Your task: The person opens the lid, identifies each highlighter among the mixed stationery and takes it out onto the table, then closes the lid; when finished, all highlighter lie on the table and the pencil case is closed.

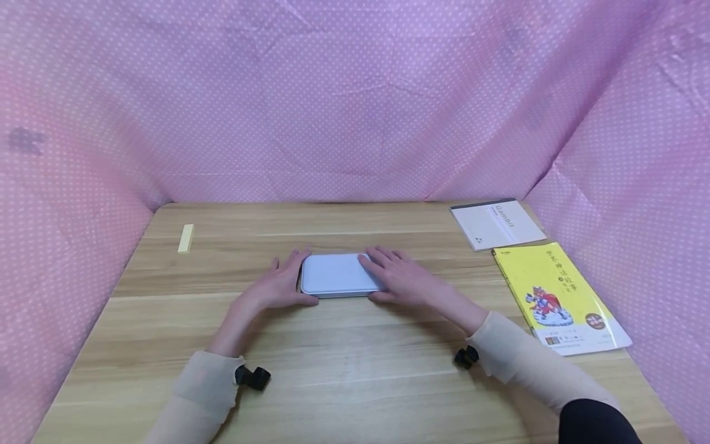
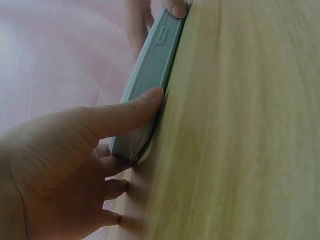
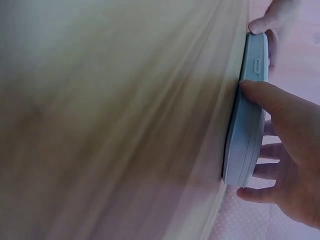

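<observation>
One light-blue case (image 1: 334, 273) is lying on one table (image 1: 355, 376), about midway between its left and right edges. The left hand (image 1: 280, 285) is grasping its left end, and the right hand (image 1: 403, 278) is grasping its right end. Near the far left corner one pale strip (image 1: 186, 238) is lying; near the far right corner, one notebook (image 1: 493, 225); along the right edge, one yellow book (image 1: 546, 271).

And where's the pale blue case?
In the head view, the pale blue case is near the middle of the wooden table, between the left hand and the right hand.
</observation>
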{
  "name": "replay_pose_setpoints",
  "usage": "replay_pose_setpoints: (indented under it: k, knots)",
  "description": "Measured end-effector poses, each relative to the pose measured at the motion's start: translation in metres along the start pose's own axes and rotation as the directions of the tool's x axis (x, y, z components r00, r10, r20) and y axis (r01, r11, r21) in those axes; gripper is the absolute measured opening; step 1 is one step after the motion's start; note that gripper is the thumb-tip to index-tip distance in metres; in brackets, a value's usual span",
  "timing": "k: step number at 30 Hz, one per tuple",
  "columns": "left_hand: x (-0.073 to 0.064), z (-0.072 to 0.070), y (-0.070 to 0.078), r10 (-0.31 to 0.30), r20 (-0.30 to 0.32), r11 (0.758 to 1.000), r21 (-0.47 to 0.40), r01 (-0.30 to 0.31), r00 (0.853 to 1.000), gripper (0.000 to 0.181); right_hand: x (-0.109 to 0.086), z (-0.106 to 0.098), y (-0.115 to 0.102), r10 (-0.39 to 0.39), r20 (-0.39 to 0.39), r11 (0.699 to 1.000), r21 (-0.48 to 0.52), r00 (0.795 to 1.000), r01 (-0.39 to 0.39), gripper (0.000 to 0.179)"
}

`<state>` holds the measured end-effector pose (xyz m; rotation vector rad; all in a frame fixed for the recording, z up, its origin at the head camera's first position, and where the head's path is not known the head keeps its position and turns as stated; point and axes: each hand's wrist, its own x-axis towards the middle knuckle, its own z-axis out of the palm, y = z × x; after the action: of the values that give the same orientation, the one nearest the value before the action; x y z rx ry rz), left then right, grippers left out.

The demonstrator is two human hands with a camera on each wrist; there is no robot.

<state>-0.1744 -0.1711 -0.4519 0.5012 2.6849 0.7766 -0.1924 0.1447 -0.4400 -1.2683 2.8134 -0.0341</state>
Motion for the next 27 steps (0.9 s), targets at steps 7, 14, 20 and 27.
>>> replay_pose_setpoints:
  k: [7, 14, 20, 27]
  knots:
    - [0.000, 0.004, -0.002, 0.016, -0.029, 1.000, -0.009, -0.016, 0.999, 0.109, 0.003, 0.002, -0.002, -0.074, -0.026, 0.988, -0.140, 0.997, 0.069, 0.083]
    - [0.004, 0.005, -0.002, 0.041, -0.049, 0.999, -0.024, -0.043, 0.998, 0.108, 0.004, 0.002, 0.000, -0.107, -0.022, 0.970, -0.222, 0.994, 0.099, 0.083]
    - [0.006, 0.006, -0.008, 0.047, -0.043, 0.999, -0.021, -0.048, 0.998, 0.106, 0.006, 0.000, 0.001, -0.157, -0.045, 0.956, -0.256, 0.987, 0.141, 0.081]
    - [0.010, 0.005, -0.009, 0.017, -0.006, 1.000, -0.018, -0.017, 1.000, 0.116, 0.008, -0.002, 0.001, -0.185, -0.052, 0.939, -0.303, 0.981, 0.161, 0.079]
